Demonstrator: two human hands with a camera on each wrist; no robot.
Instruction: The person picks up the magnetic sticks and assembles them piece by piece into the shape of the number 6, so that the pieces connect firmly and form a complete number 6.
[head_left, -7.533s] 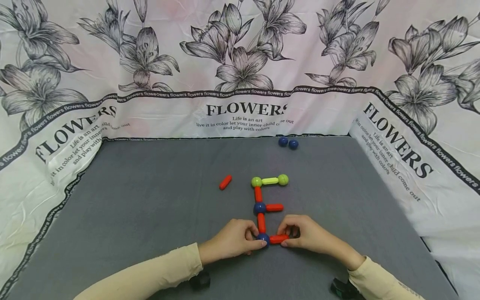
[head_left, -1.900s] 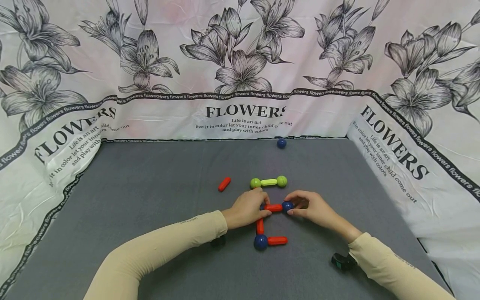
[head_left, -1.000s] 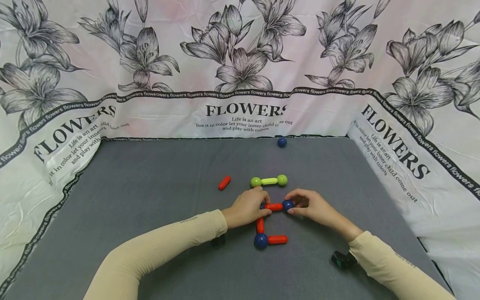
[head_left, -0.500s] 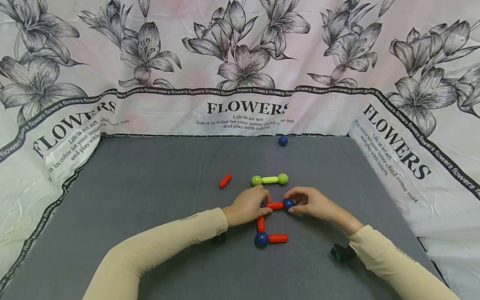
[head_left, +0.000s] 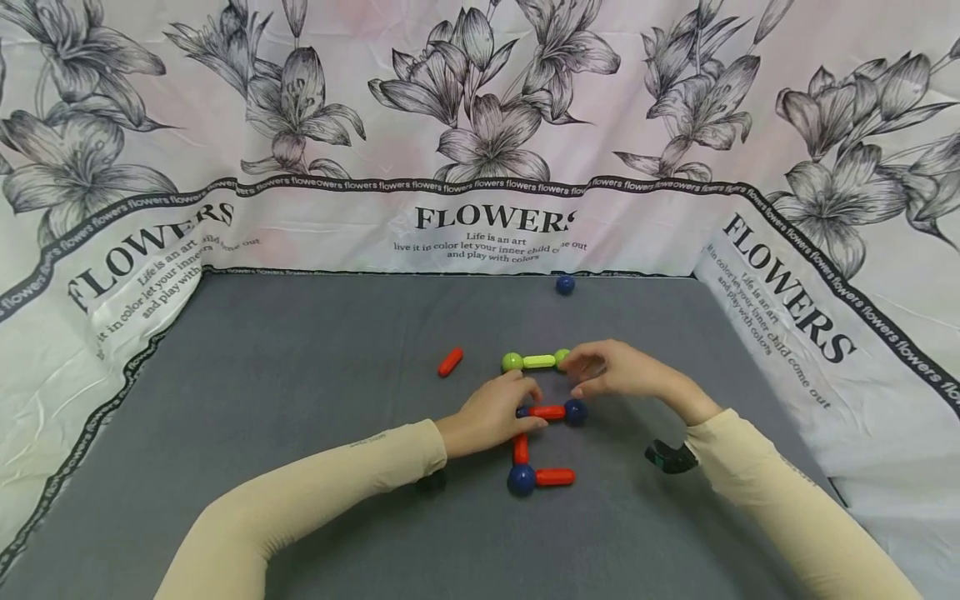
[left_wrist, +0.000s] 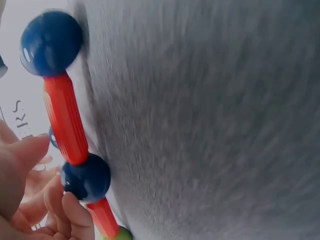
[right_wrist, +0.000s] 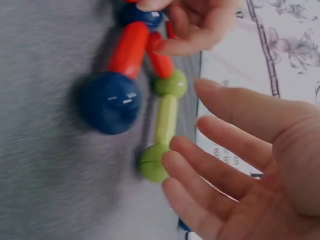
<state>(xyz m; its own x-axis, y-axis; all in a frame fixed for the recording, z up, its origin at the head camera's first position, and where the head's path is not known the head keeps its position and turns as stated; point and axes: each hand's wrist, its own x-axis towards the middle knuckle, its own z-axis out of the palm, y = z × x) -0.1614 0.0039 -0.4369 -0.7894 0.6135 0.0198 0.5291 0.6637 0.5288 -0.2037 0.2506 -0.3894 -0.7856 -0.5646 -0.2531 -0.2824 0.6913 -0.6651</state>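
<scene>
A magnetic ball-and-rod figure lies on the grey table. At its middle junction is a blue ball (left_wrist: pixel 86 177), beside which my left hand (head_left: pixel 489 412) lies with thumb and fingers apart. From that ball a red rod (head_left: pixel 547 412) runs right to another blue ball (head_left: pixel 575 412). My right hand (head_left: pixel 626 373) hovers behind and above this end ball, fingers loosely spread and holding nothing. The far arm is a yellow-green rod (right_wrist: pixel 166 120) between two green balls (head_left: pixel 512 362). At the near corner a blue ball (head_left: pixel 522 480) carries a red rod (head_left: pixel 555 477) with a bare right end.
A loose red rod (head_left: pixel 450 362) lies left of the figure. One loose blue ball (head_left: pixel 566 285) sits at the back edge of the table (head_left: pixel 315 358). A flower-printed cloth (head_left: pixel 487 225) hangs around the back and sides.
Earlier, one of two loose balls left the back edge and joined the middle red rod. Just now my right hand has released that ball and moved up and back; my left fingers have loosened.
</scene>
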